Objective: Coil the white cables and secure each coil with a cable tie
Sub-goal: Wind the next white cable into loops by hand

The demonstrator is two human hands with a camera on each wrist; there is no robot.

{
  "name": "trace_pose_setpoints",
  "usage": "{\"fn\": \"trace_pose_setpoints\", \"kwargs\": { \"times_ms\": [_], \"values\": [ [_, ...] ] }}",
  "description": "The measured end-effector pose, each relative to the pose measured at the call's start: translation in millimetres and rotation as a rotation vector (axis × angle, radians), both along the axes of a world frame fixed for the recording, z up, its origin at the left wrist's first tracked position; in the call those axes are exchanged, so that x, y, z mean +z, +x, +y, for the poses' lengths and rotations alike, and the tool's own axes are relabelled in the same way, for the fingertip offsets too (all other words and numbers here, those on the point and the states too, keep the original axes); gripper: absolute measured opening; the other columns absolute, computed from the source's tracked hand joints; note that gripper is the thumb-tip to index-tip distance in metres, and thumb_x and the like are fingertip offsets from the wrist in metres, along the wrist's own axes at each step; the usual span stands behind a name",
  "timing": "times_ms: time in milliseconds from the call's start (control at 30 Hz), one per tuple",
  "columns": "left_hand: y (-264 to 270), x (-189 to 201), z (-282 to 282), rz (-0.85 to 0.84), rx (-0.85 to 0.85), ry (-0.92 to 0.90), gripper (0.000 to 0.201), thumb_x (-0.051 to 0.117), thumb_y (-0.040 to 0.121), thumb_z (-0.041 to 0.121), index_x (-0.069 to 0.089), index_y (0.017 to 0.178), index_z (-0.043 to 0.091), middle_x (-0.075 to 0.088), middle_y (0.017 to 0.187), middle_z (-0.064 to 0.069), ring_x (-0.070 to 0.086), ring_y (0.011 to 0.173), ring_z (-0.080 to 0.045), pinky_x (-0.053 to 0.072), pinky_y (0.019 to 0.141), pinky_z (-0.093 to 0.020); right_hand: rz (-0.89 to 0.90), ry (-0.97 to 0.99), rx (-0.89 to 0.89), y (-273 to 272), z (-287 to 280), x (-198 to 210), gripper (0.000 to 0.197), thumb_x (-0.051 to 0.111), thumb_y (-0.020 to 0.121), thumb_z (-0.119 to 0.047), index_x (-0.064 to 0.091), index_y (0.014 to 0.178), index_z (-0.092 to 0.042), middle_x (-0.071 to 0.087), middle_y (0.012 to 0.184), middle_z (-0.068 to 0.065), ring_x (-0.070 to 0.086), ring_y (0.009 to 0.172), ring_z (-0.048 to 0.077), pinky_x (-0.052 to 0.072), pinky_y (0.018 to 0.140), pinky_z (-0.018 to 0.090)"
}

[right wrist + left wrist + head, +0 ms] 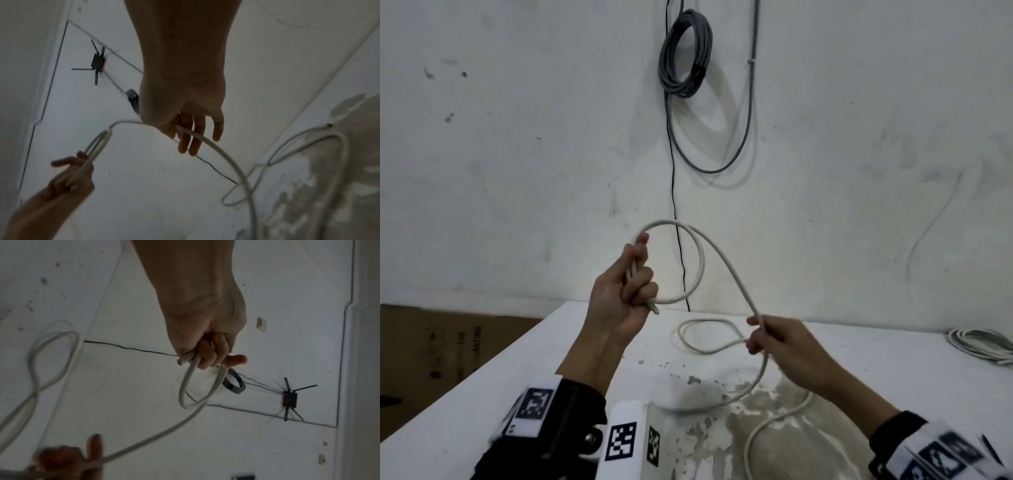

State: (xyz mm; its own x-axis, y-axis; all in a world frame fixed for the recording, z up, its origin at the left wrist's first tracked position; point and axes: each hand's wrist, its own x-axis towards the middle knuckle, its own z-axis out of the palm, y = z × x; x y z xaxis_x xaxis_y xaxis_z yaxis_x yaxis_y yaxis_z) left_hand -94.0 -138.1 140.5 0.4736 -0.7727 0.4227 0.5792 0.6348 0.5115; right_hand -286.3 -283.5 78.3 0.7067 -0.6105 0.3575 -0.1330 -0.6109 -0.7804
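My left hand (638, 274) is raised above the table and grips a small loop of the white cable (702, 263), with the cut cable end poking out below the fist. From the loop the cable slopes down to my right hand (755, 334), which pinches it between thumb and forefinger. Below that hand the slack snakes over the table in a loose loop (709, 320). In the left wrist view my left hand (209, 352) clasps the loop (184, 386). The right wrist view shows the cable (222, 152) crossing my right hand (185, 129). No cable tie is in view.
A second bundle of white cable (983, 342) lies at the table's right edge. The white table (893, 363) has worn patches near me. A grey coil (703, 58) and a thin black wire (674, 205) hang on the wall. A cardboard box (448, 349) stands left.
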Motion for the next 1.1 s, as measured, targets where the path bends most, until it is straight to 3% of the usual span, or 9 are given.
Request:
{"fn": "trace_pose_setpoints", "kwargs": {
  "times_ms": [167,300,400,500,600,667,800,933,1100],
  "values": [
    [-4,18,-3,0.012,0.322,-0.03,0.026,0.035,0.099,0.022,0.059,0.092,0.016,0.072,0.091,0.013,0.027,0.03,-0.004,0.027,0.036,-0.01,0.135,-0.169,0.1,20,16,-31,0.033,0.041,0.096,-0.008,0.046,0.125,-0.024,0.054,0.082,-0.007,0.063,0.071,0.014,0.05,0.064,0.018],
    [-17,17,-8,-0.167,0.615,-0.029,0.02,0.044,0.097,0.02,0.063,0.101,0.017,0.07,0.1,0.014,0.041,0.041,-0.003,0.034,0.044,-0.014,0.3,-0.376,0.245,42,31,-30,0.055,0.039,0.092,0.004,0.032,0.14,-0.022,0.048,0.09,-0.001,0.052,0.071,0.016,0.046,0.065,0.019],
    [-21,8,-10,-0.588,0.922,-0.01,0.016,0.048,0.096,0.014,0.061,0.104,0.011,0.071,0.102,0.012,0.061,0.049,-0.011,0.042,0.046,-0.018,0.274,-0.522,0.263,49,36,-20,0.047,0.04,0.087,0.009,0.044,0.126,-0.019,0.052,0.091,0.003,0.056,0.076,0.022,0.05,0.068,0.033],
    [-16,-5,-12,-1.146,1.133,-0.085,0.022,0.049,0.096,0.018,0.059,0.111,0.008,0.072,0.106,0.007,0.07,0.064,-0.009,0.054,0.052,-0.021,0.235,-0.677,0.273,51,39,-5,0.059,0.04,0.088,0.008,0.037,0.14,-0.021,0.056,0.097,0.008,0.055,0.081,0.023,0.05,0.072,0.037],
    [-2,-18,-16,-1.781,1.32,-0.091,0.03,0.043,0.097,0.025,0.059,0.114,0.005,0.074,0.08,-0.003,0.064,0.048,-0.015,0.052,0.042,-0.024,0.222,-0.791,0.256,49,39,10,0.06,0.043,0.088,0.008,0.039,0.139,-0.021,0.057,0.1,0.01,0.057,0.082,0.027,0.05,0.071,0.039],
    [4,-22,-17,-2.014,1.444,-0.055,0.023,0.046,0.094,0.021,0.054,0.11,0.007,0.07,0.066,-0.001,0.052,0.035,-0.017,0.044,0.034,-0.021,0.2,-0.825,0.213,48,35,16,0.056,0.043,0.088,0.009,0.046,0.134,-0.022,0.058,0.1,0.009,0.058,0.078,0.03,0.05,0.067,0.04],
    [8,-25,-17,-2.199,1.51,0.014,0.041,0.078,0.07,0.012,0.052,0.101,0.006,0.068,0.063,0.0,0.042,0.025,-0.018,0.03,0.032,-0.016,0.267,-0.984,0.142,44,28,23,0.044,0.053,0.079,0.013,0.06,0.115,-0.012,0.062,0.092,0.01,0.058,0.07,0.031,0.044,0.049,0.036],
    [7,-28,-18,-2.301,1.495,0.179,0.047,0.082,0.062,0.006,0.056,0.101,0.005,0.068,0.064,-0.001,0.04,0.022,-0.018,0.032,0.03,-0.017,0.428,-1.122,-0.116,45,28,30,0.043,0.078,0.053,0.005,0.067,0.088,-0.017,0.062,0.066,-0.002,0.057,0.07,0.022,0.019,0.035,0.02],
    [-3,-19,-8,-2.299,1.515,0.341,0.016,0.075,0.072,0.012,0.066,0.084,0.006,0.06,0.052,0.001,0.038,0.021,-0.018,0.022,0.033,-0.015,0.522,-0.929,-0.31,49,18,45,0.017,0.045,0.09,-0.002,0.055,0.102,-0.008,0.061,0.101,0.009,0.057,0.094,0.029,0.038,0.063,0.034]
  ]
}}
